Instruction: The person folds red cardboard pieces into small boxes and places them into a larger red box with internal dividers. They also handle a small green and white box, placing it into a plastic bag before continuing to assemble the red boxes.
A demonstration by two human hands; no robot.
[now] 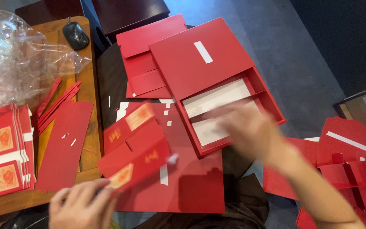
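The left hand (81, 205) pinches the lower corner of a flat red cardboard piece (134, 146) with gold squares, fingers closed on its edge. The piece lies tilted across the red sheets (191, 186) on the dark table. The right hand (246, 129) is blurred above the open red box (217, 76); its fingers look spread and seem to hold nothing, but I cannot tell for sure. A stack of red cards (3, 152), a clear plastic bag (18, 55) and a computer mouse (76, 35) lie on the wooden table (87, 144) at the left.

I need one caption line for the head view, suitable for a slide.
Left hand holds a folded red card piece while the blurred right hand reaches over an open red box amid red cardboard parts.
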